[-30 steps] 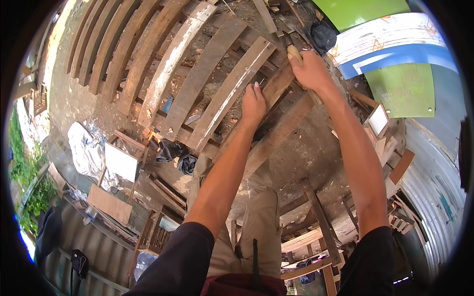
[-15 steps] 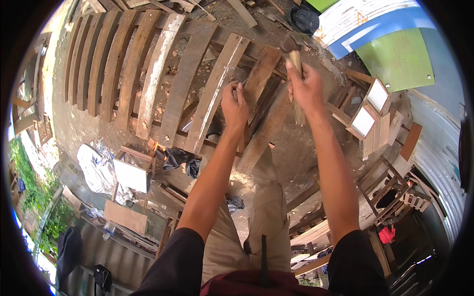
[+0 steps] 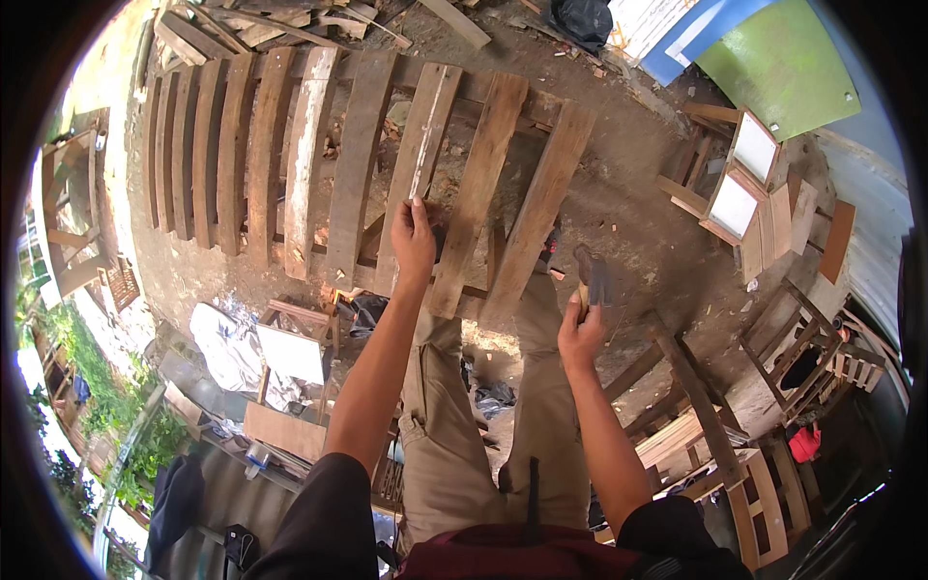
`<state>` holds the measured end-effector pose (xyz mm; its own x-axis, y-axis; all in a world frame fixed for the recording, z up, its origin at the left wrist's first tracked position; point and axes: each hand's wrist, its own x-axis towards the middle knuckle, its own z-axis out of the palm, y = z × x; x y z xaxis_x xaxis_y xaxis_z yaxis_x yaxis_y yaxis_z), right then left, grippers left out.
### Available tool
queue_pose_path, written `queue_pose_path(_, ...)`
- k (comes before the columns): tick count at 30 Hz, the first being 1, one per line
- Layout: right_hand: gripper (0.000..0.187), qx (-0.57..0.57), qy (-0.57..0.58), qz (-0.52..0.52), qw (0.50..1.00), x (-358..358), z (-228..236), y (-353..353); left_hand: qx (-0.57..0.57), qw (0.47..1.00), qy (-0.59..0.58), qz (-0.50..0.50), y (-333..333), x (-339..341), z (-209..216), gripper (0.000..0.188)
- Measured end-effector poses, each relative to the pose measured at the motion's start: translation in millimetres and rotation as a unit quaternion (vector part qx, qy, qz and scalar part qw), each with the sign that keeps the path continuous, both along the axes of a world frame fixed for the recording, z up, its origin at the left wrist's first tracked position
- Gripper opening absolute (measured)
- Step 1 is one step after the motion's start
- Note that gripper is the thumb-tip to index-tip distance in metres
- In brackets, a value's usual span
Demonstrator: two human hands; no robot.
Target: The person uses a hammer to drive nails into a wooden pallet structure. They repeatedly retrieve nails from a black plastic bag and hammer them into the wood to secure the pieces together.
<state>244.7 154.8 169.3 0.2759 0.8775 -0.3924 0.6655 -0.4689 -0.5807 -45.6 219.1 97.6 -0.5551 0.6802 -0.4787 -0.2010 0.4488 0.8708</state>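
Note:
A long slatted wooden frame [image 3: 363, 164], like a pallet, stretches across the ground before me. My left hand [image 3: 414, 240] is over one of its slats, a board with a white paint streak [image 3: 435, 106], thumb and fingers drawn together. Whatever they pinch, if anything, is too small to make out. In my right hand [image 3: 581, 338] is a hammer [image 3: 592, 271], gripped by its wooden handle with the metal head up. It hangs to the right of the frame's end slat [image 3: 541, 213], apart from the wood.
Scrap boards [image 3: 232, 29] are heaped at the far left, near a black bag [image 3: 582, 21]. A wooden piece with white panels [image 3: 732, 193] stands to the right. More lumber [image 3: 691, 387] is close by my right arm. A white-topped stool [image 3: 290, 353] and white sheeting [image 3: 224, 343] lie left.
My right hand has dropped toward me with the hammer, away from the end of the frame. My left hand has shifted left along the slats, and the whole view has swung a little.

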Motion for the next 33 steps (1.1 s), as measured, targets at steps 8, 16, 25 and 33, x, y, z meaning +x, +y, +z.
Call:
queue_pose_path(8,0.031,0.035,0.099,0.041,0.994,-51,-16,45,-0.027,0.998,0.05,-0.026,12,22,-15,0.038)
queue_pose_path(16,0.027,-0.044,0.301,0.024,0.952,-48,42,128,-0.086,0.95,0.116,-0.277,35,-20,-9,0.04)
queue_pose_path(25,0.038,-0.127,0.172,0.217,0.952,-73,54,235,-0.063,0.963,0.095,-0.244,53,-19,-10,0.042)
queue_pose_path(33,0.038,-0.056,0.018,0.462,0.885,-141,26,356,-0.014,0.988,0.108,-0.11,28,37,-37,0.035)
